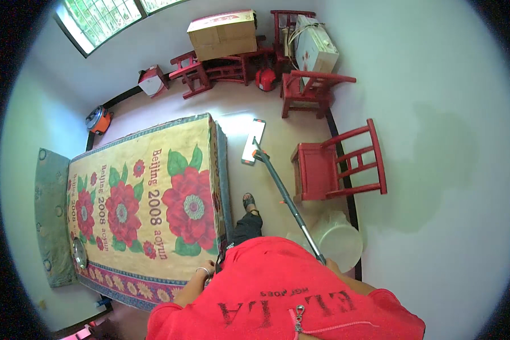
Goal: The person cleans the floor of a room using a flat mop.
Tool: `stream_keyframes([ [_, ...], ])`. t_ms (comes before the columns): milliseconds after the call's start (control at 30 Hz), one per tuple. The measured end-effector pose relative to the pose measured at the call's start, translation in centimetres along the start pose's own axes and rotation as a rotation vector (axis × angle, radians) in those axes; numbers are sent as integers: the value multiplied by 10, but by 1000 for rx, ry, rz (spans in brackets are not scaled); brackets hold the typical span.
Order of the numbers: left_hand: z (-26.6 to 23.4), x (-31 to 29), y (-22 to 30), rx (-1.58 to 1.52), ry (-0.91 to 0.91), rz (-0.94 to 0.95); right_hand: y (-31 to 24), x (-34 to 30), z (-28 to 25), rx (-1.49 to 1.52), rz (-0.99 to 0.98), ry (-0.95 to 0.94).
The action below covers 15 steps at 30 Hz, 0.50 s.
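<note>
A flat mop with a grey and silver pole (281,185) slants across the floor to the right of the bed. Its white rectangular head (254,141) lies flat on the floor beside the bed's far right corner. My right hand (332,266) is closed round the top end of the pole, partly hidden by my red shirt. My left hand (208,266), with a bracelet at the wrist, is low beside my hip at the bed's edge; its fingers are too hidden to read. My sandalled foot (249,200) stands between the bed and the pole.
A bed (136,192) with a flowered cover fills the left side. Red wooden chairs (317,170) line the right wall, near a white bucket (340,246). At the back are a cardboard box (222,39), a white appliance (316,48) and an orange vacuum cleaner (99,120).
</note>
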<state>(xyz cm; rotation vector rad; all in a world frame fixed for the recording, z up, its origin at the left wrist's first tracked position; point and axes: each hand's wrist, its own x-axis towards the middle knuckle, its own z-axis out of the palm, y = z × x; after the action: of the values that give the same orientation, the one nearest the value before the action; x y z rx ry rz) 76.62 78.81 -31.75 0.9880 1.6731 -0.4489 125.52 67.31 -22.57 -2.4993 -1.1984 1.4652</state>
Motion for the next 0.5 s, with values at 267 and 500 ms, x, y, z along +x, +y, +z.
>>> stream_keyframes([
  [267, -169, 57, 220, 217, 276, 477, -196, 217, -110, -343, -230, 82],
  [500, -261, 66, 296, -507, 290, 417, -405, 331, -220, -600, -280, -92],
])
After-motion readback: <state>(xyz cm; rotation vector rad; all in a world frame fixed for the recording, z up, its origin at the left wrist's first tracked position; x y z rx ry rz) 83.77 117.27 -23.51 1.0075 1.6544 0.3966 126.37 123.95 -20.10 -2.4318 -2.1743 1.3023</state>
